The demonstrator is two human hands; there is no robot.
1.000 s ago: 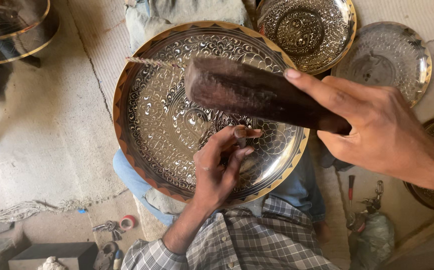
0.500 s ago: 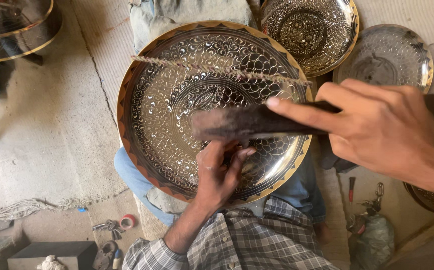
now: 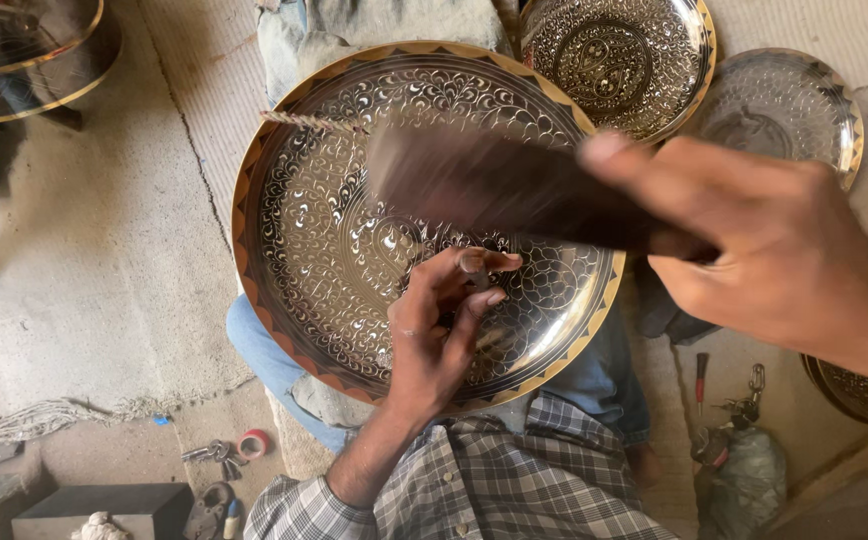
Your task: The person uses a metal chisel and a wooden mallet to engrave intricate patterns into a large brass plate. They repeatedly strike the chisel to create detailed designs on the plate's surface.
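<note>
Wooden mallet (image 3: 494, 190) in closed right hand (image 3: 774, 250)

1. A large engraved tray (image 3: 324, 230) lies on the person's lap, under both hands.
2. The left hand (image 3: 439, 340) rests on the tray's near part, fingers pinching a small chisel (image 3: 474, 272).
3. The right hand (image 3: 774, 250) is raised to the right of the left hand, holding a mallet (image 3: 499, 185) above the tray.
4. Beyond the right hand lie two smaller plates (image 3: 619, 60) (image 3: 784, 105) side by side.
5. Keys (image 3: 209, 455) lie on the floor, left of the left forearm.
</note>
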